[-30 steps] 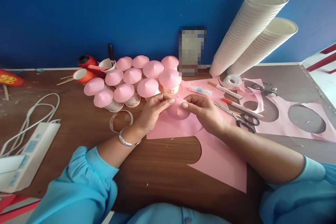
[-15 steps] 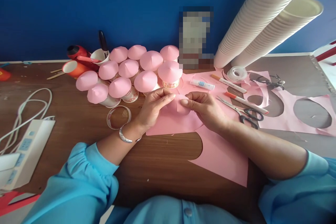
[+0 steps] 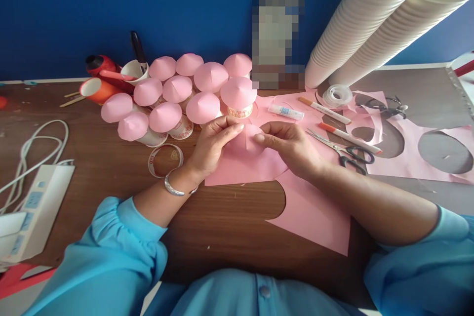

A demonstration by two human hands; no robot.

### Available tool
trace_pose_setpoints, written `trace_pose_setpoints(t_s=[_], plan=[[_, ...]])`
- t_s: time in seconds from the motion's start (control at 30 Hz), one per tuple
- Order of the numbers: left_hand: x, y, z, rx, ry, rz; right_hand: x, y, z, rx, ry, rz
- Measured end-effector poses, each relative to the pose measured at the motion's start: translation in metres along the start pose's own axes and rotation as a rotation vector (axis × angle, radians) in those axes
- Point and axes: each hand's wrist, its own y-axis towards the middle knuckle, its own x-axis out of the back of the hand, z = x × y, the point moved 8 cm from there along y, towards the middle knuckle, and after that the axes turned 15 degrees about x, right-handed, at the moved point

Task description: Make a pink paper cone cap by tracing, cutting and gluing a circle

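Observation:
Between my two hands is a small pink paper cone [image 3: 249, 141], with a seam line running down its front. My left hand [image 3: 216, 144] pinches its left edge between thumb and fingers. On the right edge, the thumb and fingers of my right hand [image 3: 289, 145] are closed too. Below the cone lies a pink paper sheet [image 3: 318, 217] with a round cut-out. Just beyond my hands stands a paper cup [image 3: 240, 111] topped by a pink cone [image 3: 239, 92]. A glue stick [image 3: 286, 111] rests on the pink paper behind my right hand.
Several cone-topped cups [image 3: 181, 127] crowd the back left. Scissors [image 3: 342, 152], two markers [image 3: 348, 138], a tape roll [image 3: 336, 95] and paper offcuts [image 3: 411, 158] lie right. Tall cup stacks [image 3: 370, 19] lean there. A power strip [image 3: 48, 207] and a cut cup ring [image 3: 165, 160] are left.
The pink cone has turned slightly in my fingers, so its seam now faces me. Both hands keep their pinch. The camera view has shifted a little.

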Motion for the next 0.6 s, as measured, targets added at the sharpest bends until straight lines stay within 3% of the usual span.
trace_pose_setpoints(t_s=[0.6], plan=[[-0.0064, -0.0047, -0.0043, -0.028, 0.02, 0.051, -0.002, -0.004, -0.0079, -0.046, 0.07, 0.021]])
